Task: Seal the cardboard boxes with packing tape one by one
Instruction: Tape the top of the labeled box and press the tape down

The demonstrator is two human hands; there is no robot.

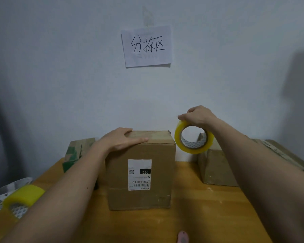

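Wooden table (209, 216) runs up to a pale wall (60, 67). A paper sign (146, 46) with handwritten characters is stuck on the wall above centre.

Centre box (140, 174): upright cardboard, standing on the table, white shipping label (139, 174) on the near face, printed upside down to this view. Top flaps lie closed.

Right box (216, 169): cardboard, behind the right forearm, near the wall, apart from the centre box. Left box (75, 151): cardboard with green print, behind and left of the centre box, partly hidden by the left forearm.

Left hand (120, 139): laid flat on the top left of the centre box, fingers straight, thumb along the front top edge, pressing down.

Right hand (197, 116): fingers curled over the upper rim of a yellowish tape roll (182, 145), gripping it. Roll held in the air, just right of the centre box's top corner, open core facing the camera.

Second tape roll (23, 197): lies at the table's left edge, beside crumpled clear plastic (16, 184).
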